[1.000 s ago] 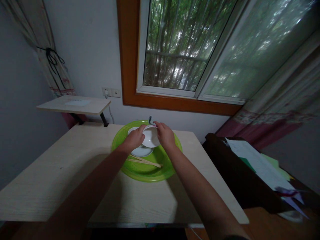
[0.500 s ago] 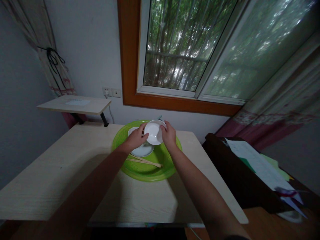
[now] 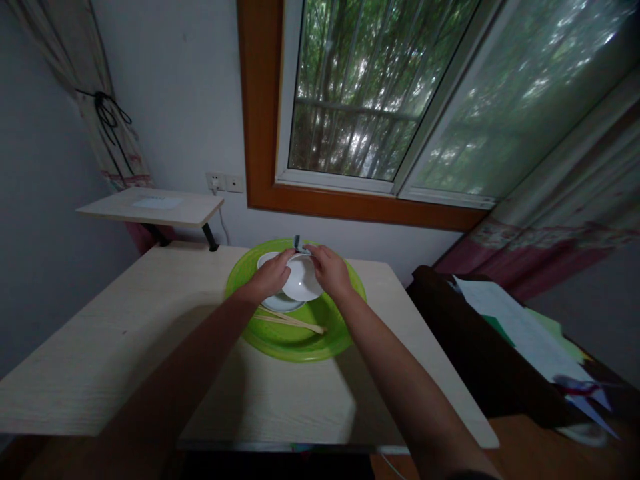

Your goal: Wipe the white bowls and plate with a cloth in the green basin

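A white bowl (image 3: pixel 303 280) is tipped toward me inside a round green basin (image 3: pixel 300 353). My left hand (image 3: pixel 273 274) is closed on the bowl's left rim. On its far right side, my right hand (image 3: pixel 330 269) grips the rim with bent fingers. A small grey-blue piece, perhaps cloth (image 3: pixel 299 244), sticks up behind the bowl near my right fingertips; how it is held is hidden. Below the bowl lies a white plate (image 3: pixel 283 303), partly covered. Another white dish (image 3: pixel 264 258) shows behind my left hand. Several pale chopsticks (image 3: pixel 290 321) rest in the basin's near part.
The basin stands on a light wooden table (image 3: pixel 300 400) against the wall under a window (image 3: pixel 365 100). A small raised shelf (image 3: pixel 185 212) with a paper on it is at the back left. To the right stands a dark piece of furniture (image 3: pixel 465 333) carrying papers.
The bowl has moved slightly left and down, with both hands still on it. My right fingers have shifted left over its far rim, and the grey-blue piece has moved left too.
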Tool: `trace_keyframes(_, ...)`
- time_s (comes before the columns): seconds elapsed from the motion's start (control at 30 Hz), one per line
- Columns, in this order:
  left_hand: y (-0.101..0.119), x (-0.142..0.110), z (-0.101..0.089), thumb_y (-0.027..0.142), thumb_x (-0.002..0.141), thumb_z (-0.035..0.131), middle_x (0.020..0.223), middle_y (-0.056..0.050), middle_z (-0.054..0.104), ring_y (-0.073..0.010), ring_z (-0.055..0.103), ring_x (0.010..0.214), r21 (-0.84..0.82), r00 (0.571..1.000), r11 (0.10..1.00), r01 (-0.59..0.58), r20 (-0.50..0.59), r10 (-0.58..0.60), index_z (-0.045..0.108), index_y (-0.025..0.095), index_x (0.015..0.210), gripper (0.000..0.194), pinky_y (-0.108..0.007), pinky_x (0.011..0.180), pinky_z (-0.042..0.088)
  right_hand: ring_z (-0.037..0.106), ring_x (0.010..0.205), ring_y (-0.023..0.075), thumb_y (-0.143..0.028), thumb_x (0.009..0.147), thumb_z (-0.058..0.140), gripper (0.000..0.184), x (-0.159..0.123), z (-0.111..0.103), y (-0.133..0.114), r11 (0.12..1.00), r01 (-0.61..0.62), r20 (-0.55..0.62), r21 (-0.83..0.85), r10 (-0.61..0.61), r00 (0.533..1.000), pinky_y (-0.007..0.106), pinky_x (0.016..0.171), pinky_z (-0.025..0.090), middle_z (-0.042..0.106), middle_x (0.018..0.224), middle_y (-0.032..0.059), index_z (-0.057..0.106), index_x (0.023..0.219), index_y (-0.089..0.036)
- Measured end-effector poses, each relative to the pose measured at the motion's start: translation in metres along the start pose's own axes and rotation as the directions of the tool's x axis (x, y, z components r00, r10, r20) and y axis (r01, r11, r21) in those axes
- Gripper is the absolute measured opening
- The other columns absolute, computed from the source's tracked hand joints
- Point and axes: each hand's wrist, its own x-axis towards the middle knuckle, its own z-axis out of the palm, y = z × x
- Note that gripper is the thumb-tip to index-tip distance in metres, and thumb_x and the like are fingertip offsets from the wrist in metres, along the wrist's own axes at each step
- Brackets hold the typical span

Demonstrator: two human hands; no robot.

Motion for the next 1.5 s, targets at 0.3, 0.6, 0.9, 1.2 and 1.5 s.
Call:
trace_keyframes(0.3, 0.004, 0.005, 0.000, 0.026, 0.093, 0.051, 0.116, -0.011, 0.072, -0.0225, 0.069, 0.103, -0.199, 0.988, 0.976, 0.090, -0.109, -0.113, 0.048, 0.018, 0.143, 0.051, -0.035, 0.094, 0.052, 0.066, 0.106, 0.0256, -0.020, 0.091, 0.051, 0.036, 0.003, 0.005, 0.007, 0.960, -0.226, -0.232, 0.164, 0.260, 0.937, 0.037, 0.098, 0.049, 0.072, 0.119, 0.0105, 0.066, 0.124, -0.018)
trace_keyframes(0.6, -0.004, 0.002, 0.004, 0.027, 0.089, 0.048, 0.138, -0.016, 0.059, -0.0217, 0.057, 0.125, -0.365, 1.000, 0.931, 0.027, -0.001, -0.029, 0.036, 0.012, 0.145, 0.059, -0.036, 0.108, 0.044, 0.067, 0.094, 0.0250, -0.027, 0.087, 0.053, 0.036, 0.003, 0.010, 0.018, 0.900, -0.303, -0.225, 0.313, 0.381, 0.897, 0.036, 0.088, 0.052, 0.074, 0.108, 0.0091, 0.066, 0.119, -0.016)
trace_keyframes(0.9, 0.001, -0.001, -0.007, 0.021, 0.085, 0.037, 0.129, -0.014, 0.061, -0.0245, 0.059, 0.116, -0.297, 0.993, 0.954, 0.034, -0.102, -0.067, 0.046, 0.014, 0.136, 0.052, -0.038, 0.101, 0.047, 0.067, 0.101, 0.0260, -0.022, 0.085, 0.055, 0.039, 0.002, 0.011, 0.011, 0.956, -0.221, -0.131, 0.195, 0.249, 0.960, 0.038, 0.094, 0.051, 0.073, 0.116, 0.0111, 0.065, 0.122, -0.016)
trace_keyframes(1.2, -0.006, 0.000, 0.002, 0.019, 0.084, 0.045, 0.117, -0.014, 0.068, -0.0253, 0.063, 0.107, -0.224, 1.000, 0.975, -0.001, -0.030, -0.006, 0.041, 0.015, 0.137, 0.053, -0.040, 0.097, 0.048, 0.065, 0.101, 0.0260, -0.028, 0.093, 0.058, 0.025, 0.000, 0.009, 0.003, 0.995, -0.090, -0.013, 0.037, 0.091, 0.996, 0.036, 0.090, 0.050, 0.072, 0.112, 0.0099, 0.068, 0.115, -0.021)
trace_keyframes(1.5, -0.001, 0.005, 0.003, 0.017, 0.077, 0.055, 0.120, -0.012, 0.068, -0.0247, 0.065, 0.107, -0.261, 0.995, 0.964, 0.047, -0.074, -0.068, 0.046, 0.016, 0.136, 0.060, -0.037, 0.095, 0.050, 0.063, 0.088, 0.0247, -0.031, 0.093, 0.052, 0.021, 0.002, 0.006, 0.010, 0.926, -0.357, -0.180, 0.126, 0.375, 0.909, 0.033, 0.079, 0.047, 0.071, 0.095, 0.0085, 0.066, 0.105, -0.019)
